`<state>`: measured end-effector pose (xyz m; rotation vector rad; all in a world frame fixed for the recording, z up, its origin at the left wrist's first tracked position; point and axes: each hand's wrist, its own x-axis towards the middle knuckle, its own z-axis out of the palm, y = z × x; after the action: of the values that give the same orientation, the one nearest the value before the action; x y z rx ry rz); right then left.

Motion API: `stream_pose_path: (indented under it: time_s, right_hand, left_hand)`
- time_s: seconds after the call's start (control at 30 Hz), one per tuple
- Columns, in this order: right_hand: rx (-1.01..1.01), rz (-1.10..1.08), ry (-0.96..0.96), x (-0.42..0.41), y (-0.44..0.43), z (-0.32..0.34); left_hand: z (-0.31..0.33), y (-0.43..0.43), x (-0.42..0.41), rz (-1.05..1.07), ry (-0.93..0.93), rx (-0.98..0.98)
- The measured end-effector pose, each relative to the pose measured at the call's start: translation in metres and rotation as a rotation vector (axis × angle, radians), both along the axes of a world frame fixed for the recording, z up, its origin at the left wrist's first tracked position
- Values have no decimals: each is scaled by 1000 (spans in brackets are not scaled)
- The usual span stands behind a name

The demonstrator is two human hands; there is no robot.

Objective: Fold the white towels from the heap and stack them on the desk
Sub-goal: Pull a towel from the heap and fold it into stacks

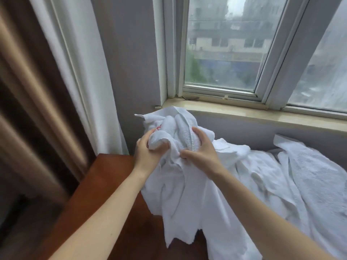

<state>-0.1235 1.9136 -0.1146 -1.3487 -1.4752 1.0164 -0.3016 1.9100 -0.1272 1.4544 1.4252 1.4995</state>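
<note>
The left hand (148, 149) and right hand (199, 149) each clutch 1 bunched white towel (180, 184), held above the desk (105, 184); the heap (281, 175) covers the desk's right side. Find 2 corners and shake it flat before folding.

Slender forearms, bare to the frame's edge — left hand (148, 150) and right hand (201, 150) bare as well.
</note>
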Motion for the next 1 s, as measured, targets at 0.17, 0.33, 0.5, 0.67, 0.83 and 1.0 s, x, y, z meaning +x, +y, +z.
stream_pose_path:
  time_s: [0.17, 0.33, 0.5, 0.67, 0.83, 1.0]
  right_hand:
    - [-31, 143, 32, -104, -3, -2]
    - [-76, 273, 45, -197, -2, -5]
    - [-62, 402, 62, -265, 11, -17]
    - [-67, 437, 8, -281, 35, -47]
    - [-31, 369, -396, -265, 50, -95]
    - [-234, 662, -982, -254, 43, -157]
  left_hand:
    - [0, -23, -104, 142, 28, -34]
    - [-4, -43, -197, 307, 51, -79]
    - [-14, -49, -260, 424, 62, -120]
    - [-39, -37, -276, 425, 71, -159]
    - [-100, -21, -264, 386, 345, -447]
    - [-173, -28, -251, -107, 739, -845]
